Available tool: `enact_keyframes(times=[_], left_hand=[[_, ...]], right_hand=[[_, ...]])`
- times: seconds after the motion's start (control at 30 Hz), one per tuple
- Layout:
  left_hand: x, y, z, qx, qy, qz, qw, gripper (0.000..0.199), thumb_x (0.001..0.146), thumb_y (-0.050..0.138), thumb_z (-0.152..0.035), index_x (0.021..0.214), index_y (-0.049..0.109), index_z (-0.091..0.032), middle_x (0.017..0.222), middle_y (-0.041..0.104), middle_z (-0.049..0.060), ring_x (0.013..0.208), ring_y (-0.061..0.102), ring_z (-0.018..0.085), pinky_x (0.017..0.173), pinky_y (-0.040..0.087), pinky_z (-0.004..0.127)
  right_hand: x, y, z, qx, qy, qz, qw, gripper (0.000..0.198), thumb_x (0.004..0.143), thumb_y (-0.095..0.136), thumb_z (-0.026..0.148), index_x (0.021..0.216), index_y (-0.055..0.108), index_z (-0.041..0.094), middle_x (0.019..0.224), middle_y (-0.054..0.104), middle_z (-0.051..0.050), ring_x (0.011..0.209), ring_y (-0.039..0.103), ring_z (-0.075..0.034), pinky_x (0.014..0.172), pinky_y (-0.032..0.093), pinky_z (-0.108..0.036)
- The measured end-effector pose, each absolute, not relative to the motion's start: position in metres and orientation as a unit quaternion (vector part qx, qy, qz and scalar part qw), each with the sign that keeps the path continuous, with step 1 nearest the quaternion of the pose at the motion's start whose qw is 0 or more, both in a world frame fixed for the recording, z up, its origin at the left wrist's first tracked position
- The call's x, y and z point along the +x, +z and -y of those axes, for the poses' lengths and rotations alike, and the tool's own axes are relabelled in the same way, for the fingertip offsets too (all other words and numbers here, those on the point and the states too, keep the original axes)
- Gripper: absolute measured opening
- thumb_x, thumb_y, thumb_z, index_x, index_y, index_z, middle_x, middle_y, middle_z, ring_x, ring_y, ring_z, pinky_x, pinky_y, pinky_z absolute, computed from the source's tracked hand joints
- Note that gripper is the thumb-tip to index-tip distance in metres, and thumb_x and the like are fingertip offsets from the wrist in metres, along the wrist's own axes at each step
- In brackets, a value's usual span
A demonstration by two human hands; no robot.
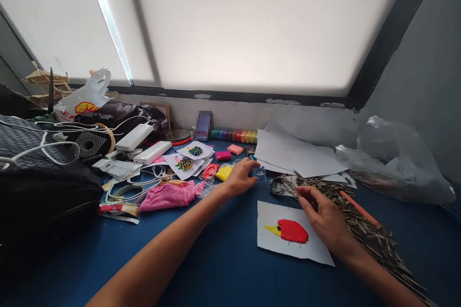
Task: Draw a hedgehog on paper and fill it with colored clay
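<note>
My left hand [242, 177] reaches over the table with thumb and fingers apart, at a clear packet with blue clay [260, 171]. Under its wrist side lies a yellow clay packet [224, 172]. My right hand [324, 220] has thumb and forefinger pinched together beside a clear wrapper with black clay [281, 187]; what the fingertips hold, if anything, is unclear. Below it lies a white paper [268, 242] bearing a flat red clay body [293, 231] with a yellow pointed snout [272, 230] and a black eye. Sunflower seed shells [374, 235] are heaped beside the right hand.
An orange stick [360, 208] lies on the shells. White sheets [298, 153] and a plastic bag [399, 163] are behind. Colored clay packs [236, 135] line the wall. Decorated cards [198, 170], a pink cloth [169, 195], power banks [153, 152], cables and a black bag [46, 220] crowd the left.
</note>
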State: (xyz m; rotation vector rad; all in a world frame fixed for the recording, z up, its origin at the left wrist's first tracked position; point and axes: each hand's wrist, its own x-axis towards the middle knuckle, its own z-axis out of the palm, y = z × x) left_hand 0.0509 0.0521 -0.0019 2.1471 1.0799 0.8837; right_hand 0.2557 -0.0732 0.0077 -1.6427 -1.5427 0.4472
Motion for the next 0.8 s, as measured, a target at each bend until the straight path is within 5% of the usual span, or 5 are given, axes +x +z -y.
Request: enact_keyframes(times=[0.27, 0.47, 0.7, 0.8], left_hand=[[0.067, 0.011, -0.037, 0.725, 0.336, -0.317, 0.511, 0.039, 0.079, 0.066, -0.014, 0.117, 0.059, -0.008, 0.096, 0.066, 0.009, 0.067, 0.062, 0.012, 0.065, 0.053, 0.027], [0.078, 0.025, -0.012, 0.722, 0.324, -0.255, 0.556, 0.045, 0.070, 0.073, -0.012, 0.114, 0.062, -0.010, 0.088, 0.064, 0.005, 0.073, 0.059, 0.012, 0.067, 0.048, 0.023], [0.086, 0.029, -0.003, 0.698, 0.289, -0.235, 0.612, 0.048, 0.069, 0.078, -0.030, 0.111, 0.066, -0.010, 0.082, 0.063, 0.003, 0.068, 0.055, 0.012, 0.060, 0.042, 0.023], [0.086, 0.026, -0.004, 0.672, 0.276, -0.241, 0.644, 0.036, 0.071, 0.075, -0.035, 0.095, 0.068, -0.009, 0.075, 0.063, 0.002, 0.064, 0.054, 0.011, 0.060, 0.042, 0.023]], right_hand=[[0.253, 0.019, 0.076, -0.650, 0.152, 0.618, 0.415, 0.040, 0.082, 0.051, 0.042, 0.111, 0.065, 0.019, 0.117, 0.060, -0.015, 0.116, 0.051, -0.034, 0.101, 0.038, -0.051], [0.248, 0.034, 0.090, -0.636, 0.269, 0.598, 0.406, 0.048, 0.085, 0.049, 0.061, 0.100, 0.065, 0.019, 0.088, 0.070, -0.009, 0.082, 0.066, -0.025, 0.069, 0.054, -0.035], [0.251, 0.032, 0.092, -0.612, 0.319, 0.587, 0.423, 0.045, 0.080, 0.056, 0.063, 0.082, 0.066, 0.020, 0.076, 0.065, -0.004, 0.072, 0.059, -0.019, 0.068, 0.050, -0.030], [0.252, 0.031, 0.094, -0.607, 0.338, 0.579, 0.427, 0.047, 0.079, 0.056, 0.065, 0.078, 0.067, 0.019, 0.073, 0.063, -0.003, 0.070, 0.057, -0.019, 0.066, 0.049, -0.030]])
